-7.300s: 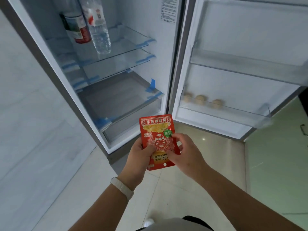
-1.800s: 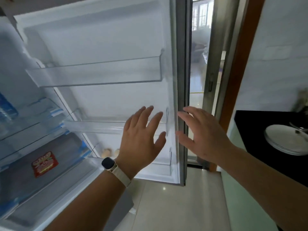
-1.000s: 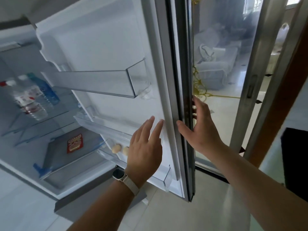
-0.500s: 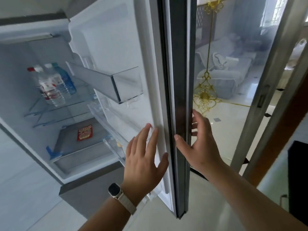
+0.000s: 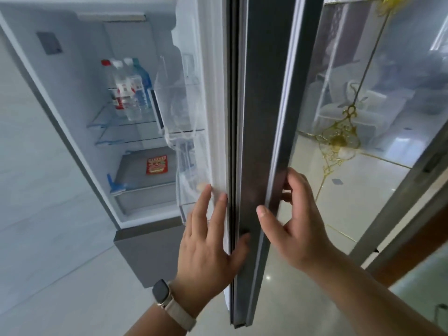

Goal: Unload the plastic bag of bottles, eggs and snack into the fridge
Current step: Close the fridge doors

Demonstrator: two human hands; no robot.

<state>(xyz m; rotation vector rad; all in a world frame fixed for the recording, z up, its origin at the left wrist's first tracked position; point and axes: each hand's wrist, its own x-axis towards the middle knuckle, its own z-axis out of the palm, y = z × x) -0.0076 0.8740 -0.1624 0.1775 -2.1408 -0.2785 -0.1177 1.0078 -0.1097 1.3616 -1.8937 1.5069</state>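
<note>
The fridge door [image 5: 257,117] stands half open and I see it edge-on. My left hand [image 5: 208,246] lies flat with straight fingers on its white inner side, thumb at the edge. My right hand [image 5: 298,226] rests on the dark outer face, thumb stretched toward the edge. Inside, several water bottles [image 5: 128,93] stand on an upper glass shelf. The red snack pack [image 5: 157,164] lies flat on the grey bottom shelf. One egg [image 5: 201,186] shows through the lowest clear door bin. No plastic bag is in view.
A grey freezer drawer front [image 5: 150,253] sits below the open compartment. A pale tiled wall [image 5: 36,190] runs along the left. Right of the door is a glass sliding panel with a gold ornament [image 5: 339,139] and a metal frame [image 5: 400,202].
The snack pack went from both hands to the bottom shelf. Since then both hands have stayed on the door, which has swung steadily toward the fridge body.
</note>
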